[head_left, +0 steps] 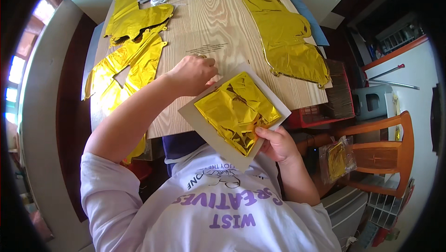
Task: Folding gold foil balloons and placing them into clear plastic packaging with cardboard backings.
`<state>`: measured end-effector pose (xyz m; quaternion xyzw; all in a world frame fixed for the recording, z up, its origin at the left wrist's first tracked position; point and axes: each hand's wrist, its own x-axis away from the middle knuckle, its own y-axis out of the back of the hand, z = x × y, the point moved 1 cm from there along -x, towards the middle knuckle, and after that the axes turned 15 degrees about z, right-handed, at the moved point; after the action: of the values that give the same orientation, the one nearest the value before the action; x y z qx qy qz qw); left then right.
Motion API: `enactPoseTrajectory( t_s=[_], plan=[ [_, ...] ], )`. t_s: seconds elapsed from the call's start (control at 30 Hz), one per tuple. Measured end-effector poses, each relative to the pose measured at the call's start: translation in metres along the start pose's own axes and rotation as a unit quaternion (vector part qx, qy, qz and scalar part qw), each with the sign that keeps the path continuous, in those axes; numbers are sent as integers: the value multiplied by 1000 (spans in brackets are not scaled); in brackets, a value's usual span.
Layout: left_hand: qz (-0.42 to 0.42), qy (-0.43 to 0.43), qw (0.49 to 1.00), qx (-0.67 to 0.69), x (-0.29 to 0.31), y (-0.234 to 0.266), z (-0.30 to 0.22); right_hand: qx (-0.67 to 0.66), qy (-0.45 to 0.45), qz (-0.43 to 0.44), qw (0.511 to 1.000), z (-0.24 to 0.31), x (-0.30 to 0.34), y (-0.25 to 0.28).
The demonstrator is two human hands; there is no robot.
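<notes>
The right hand (pixel 277 143) pinches the near corner of a grey card (pixel 195 113) bearing folded gold foil (pixel 237 111), its length running up-left toward the left hand (pixel 193 73), fingers closed at the card's far corner.

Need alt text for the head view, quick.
Right hand holds a grey card stacked with folded gold foil balloons while the left hand grips its top edge. More flat gold foil balloons lie on the wooden table.

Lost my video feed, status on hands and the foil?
Right hand grips grey card with folded gold foil. Left hand pinches its top corner. Flat foil balloons alongside, nothing blocking.
</notes>
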<state>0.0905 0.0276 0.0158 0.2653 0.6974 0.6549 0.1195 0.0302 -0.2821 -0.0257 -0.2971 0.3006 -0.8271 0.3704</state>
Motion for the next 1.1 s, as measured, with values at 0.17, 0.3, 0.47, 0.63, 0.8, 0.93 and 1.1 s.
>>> enactPoseTrajectory(
  t_s=[0.17,0.3,0.47,0.63,0.8,0.93,1.1],
  plan=[
    [-51,16,997,-51,-8,-21,2,22,-20,2,1000,-1,-4,4],
    [-90,37,995,33,-7,-21,2,45,-59,-9,997,5,-3,5],
    [-82,50,991,92,-5,-7,-3,54,-87,-6,995,9,-5,6],
    [-38,90,992,81,-11,-10,-4,77,-118,21,990,16,-12,4],
    [-133,4,980,147,3,-15,1,68,-129,31,989,28,-21,3],
    [-129,-3,977,172,13,-15,7,115,-102,36,987,33,-22,-8],
    [-132,8,972,192,26,-15,9,141,-111,41,983,35,-20,-2]
  ],
)
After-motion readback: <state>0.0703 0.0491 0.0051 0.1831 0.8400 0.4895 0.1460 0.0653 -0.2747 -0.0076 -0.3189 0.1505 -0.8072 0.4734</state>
